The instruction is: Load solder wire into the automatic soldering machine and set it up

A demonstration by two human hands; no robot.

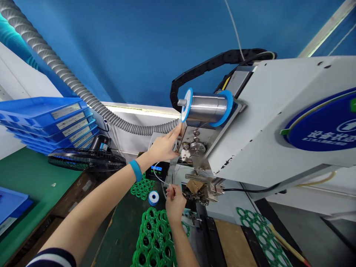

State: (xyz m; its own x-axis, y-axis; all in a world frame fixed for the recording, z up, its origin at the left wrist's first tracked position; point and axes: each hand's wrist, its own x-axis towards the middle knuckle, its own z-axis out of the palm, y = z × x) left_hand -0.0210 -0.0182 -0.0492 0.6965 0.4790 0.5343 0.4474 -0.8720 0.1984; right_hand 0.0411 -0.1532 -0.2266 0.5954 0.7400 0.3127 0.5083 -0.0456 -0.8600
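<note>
Right hand [174, 202] pinches the wire [160, 180], seemingly light and kink-prone, near its end, six o'clock of the spool [205, 107]; left hand [164, 146], unclenched, touches the feeder [195, 148].

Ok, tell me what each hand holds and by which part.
The right hand pinches a thin wire between its fingertips, where the wire's loop reaches it. The left hand touches the feeder plate under the spool; a grip cannot be told.

**Little Print Can Be Read**

The white metal machine housing [250, 148] bears a blue oval sign [322, 126] with white Chinese characters, too blurred to read. Left of the housing, the white labels [72, 122] on the stacked blue plastic trays [36, 111] and the small blue-lit display [156, 168] are illegible.
</note>
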